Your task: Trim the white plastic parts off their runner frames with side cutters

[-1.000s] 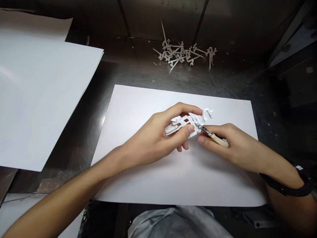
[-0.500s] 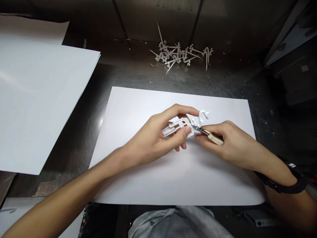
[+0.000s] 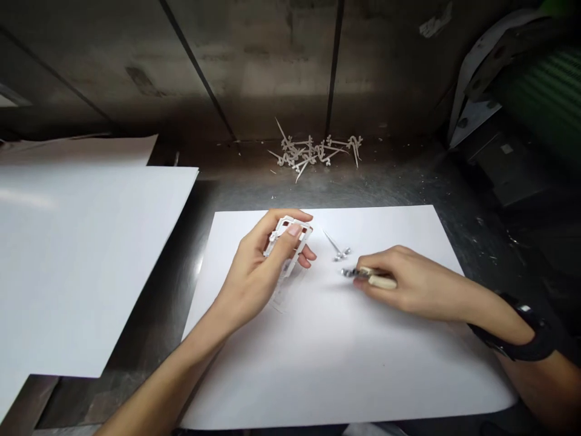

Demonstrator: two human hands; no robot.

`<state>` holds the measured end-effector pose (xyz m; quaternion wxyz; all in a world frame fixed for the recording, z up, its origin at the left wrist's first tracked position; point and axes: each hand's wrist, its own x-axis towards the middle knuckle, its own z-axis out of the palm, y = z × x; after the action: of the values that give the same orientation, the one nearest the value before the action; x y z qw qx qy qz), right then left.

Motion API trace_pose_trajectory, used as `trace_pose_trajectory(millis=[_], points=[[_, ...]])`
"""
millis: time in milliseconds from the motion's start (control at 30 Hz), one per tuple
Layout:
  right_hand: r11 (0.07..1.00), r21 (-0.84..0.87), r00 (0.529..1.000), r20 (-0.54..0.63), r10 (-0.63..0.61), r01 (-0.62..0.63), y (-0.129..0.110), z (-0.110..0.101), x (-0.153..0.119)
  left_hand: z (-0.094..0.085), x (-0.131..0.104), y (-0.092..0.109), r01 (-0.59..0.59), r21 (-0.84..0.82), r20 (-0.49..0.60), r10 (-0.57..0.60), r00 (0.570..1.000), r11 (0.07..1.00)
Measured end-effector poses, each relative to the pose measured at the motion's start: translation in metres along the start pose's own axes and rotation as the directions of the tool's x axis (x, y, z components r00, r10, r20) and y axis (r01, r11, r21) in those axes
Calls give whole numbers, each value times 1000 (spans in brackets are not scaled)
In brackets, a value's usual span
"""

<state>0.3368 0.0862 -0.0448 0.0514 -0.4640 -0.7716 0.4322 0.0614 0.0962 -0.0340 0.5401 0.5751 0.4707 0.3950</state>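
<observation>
My left hand (image 3: 267,266) holds a white plastic frame (image 3: 299,245) with rectangular openings, its thumb lying across the front. My right hand (image 3: 403,281) is closed around nippers with cream handles (image 3: 382,281), whose blurred metal jaws point left. Just beyond the jaws, a thin white plastic offcut (image 3: 338,251) is apart from both hands, over the white sheet (image 3: 345,363). The frame and the nippers are apart.
A pile of white plastic offcuts (image 3: 311,151) lies on the dark metal surface near the back wall. Large white sheets (image 3: 82,260) are at the left. Small white scraps are scattered at the back right.
The nippers and the frame have separated, and the frame is turned in my left hand. The curved offcut has come off it. The camera view has tilted up.
</observation>
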Motion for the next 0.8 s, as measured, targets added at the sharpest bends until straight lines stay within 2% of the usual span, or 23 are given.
trace_pose_trajectory(millis=[67,133,200,233,300,367,400,500,567,633,800], points=[[998,9,998,29,-61,61,-3,4,1,-3,3,0,-31,10,-23,32,999,999],[997,22,996,-47,-72,73,-5,7,3,-7,6,-2,-61,81,-37,65,997,995],[997,46,988,-147,-51,58,-4,10,6,-13,6,-3,-114,279,-40,131,991,953],[998,52,983,-180,-38,48,-2,11,8,-17,4,-4,-142,420,-23,167,986,897],[999,40,978,-209,-29,38,3,13,11,-24,-6,-4,-161,684,51,174,983,711],[999,10,976,-213,-37,40,6,14,14,-27,-24,-5,-119,839,98,67,993,532],[999,-8,976,-214,-45,44,7,15,15,-25,-34,-5,-73,881,89,-11,996,468],[999,-7,972,-228,-51,51,6,16,13,-7,-63,-9,77,939,-19,-176,984,334],[999,23,972,-232,-35,42,3,17,11,8,-75,-13,147,941,-87,-204,975,303],[999,38,972,-233,-22,31,2,18,11,19,-80,-17,190,933,-137,-186,973,307],[999,-19,973,-229,-38,34,4,19,20,25,-75,-13,267,892,-246,-104,964,366]])
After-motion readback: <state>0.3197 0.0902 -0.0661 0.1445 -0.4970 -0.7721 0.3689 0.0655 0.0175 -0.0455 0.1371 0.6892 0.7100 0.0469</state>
